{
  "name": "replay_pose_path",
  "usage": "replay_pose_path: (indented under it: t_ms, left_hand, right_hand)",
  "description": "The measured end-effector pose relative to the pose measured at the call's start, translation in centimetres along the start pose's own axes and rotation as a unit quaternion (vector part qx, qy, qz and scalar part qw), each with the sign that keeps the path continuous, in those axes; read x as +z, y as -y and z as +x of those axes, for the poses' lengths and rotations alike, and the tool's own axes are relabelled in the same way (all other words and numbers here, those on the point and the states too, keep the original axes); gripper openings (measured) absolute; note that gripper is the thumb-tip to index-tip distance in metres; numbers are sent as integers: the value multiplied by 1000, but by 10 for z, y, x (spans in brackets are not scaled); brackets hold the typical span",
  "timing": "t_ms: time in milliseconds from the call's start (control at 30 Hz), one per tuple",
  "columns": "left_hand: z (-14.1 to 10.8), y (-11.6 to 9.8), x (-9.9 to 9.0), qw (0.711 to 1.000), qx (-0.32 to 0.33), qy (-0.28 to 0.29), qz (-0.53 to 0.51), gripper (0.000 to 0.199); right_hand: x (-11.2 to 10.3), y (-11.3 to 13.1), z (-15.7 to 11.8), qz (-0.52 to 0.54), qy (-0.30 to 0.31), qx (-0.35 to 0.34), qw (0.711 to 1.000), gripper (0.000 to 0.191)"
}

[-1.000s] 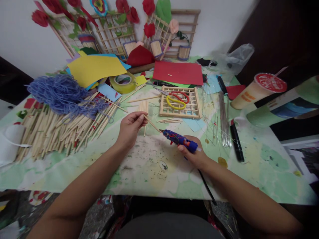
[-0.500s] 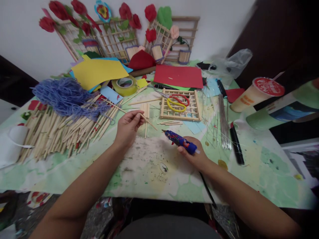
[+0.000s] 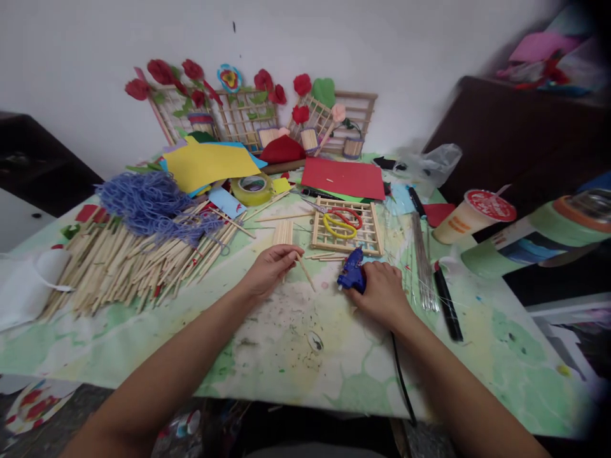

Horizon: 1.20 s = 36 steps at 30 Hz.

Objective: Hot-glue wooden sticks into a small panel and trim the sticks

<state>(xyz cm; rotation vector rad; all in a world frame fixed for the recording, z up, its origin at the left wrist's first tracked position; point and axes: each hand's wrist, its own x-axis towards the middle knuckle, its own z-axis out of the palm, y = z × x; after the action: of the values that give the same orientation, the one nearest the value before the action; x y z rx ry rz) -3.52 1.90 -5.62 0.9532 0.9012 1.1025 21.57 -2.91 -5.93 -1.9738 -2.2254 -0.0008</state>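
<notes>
Near the middle of the table [image 3: 267,356], the left hand's [image 3: 267,272] thumb and index finger pinch the upper end of a thin stick [image 3: 306,271]; its free end slants down towards the near edge and the right. The right hand's [image 3: 384,289] fingers are curled around the blue glue gun [image 3: 352,271], which lies beside the near right corner of the wooden lattice [image 3: 374,247].

What has just changed is the gun's direction: its nozzle pointed left, towards the stick, and now points towards the far edge. Stick and nozzle are apart, so gluing seems paused, with the stick kept ready in the pinch.

Further out, a flat row of sticks [image 3: 284,231] lies just beyond the left hand, and short stick pieces [image 3: 327,256] lie before the lattice, which carries the scissors [image 3: 344,224]. Blue yarn [image 3: 138,198] rests on the stick pile [image 3: 114,267] towards the left edge; thin wires [image 3: 422,267] and a black marker [image 3: 449,305] lie towards the right.
</notes>
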Motion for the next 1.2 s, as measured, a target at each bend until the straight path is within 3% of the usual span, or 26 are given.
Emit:
replay_pose_path:
  t_ms: [100,233,367,500,633,800,1000,1200]
  left_hand:
    - [-1,-1,0,999,19,25,26,27]
    - [0,-1,-1,995,65,61,54,24]
    - [0,2,-1,987,108,87,81,20]
    - [-2,2,-1,987,109,90,83,21]
    - [-5,-2,2,988,92,97,71,22]
    - [-4,-3,2,986,115,93,75,22]
    - [-1,3,1,982,125,92,110,18]
    - [0,-7,-7,974,153,39,162,26]
  right_hand:
    - [-13,-5,4,20,20,-4,1000,45]
    - [-40,6,21,131,-10,17,991,33]
    - [-54,40,44,367,87,-79,923,26]
    - [-52,63,63,484,180,-74,853,19]
    - [-49,68,71,524,231,-84,815,22]
    - [-45,67,74,559,274,-101,776,23]
    - [-30,65,78,587,292,-96,749,21]
    - [-32,64,82,624,274,-73,728,22]
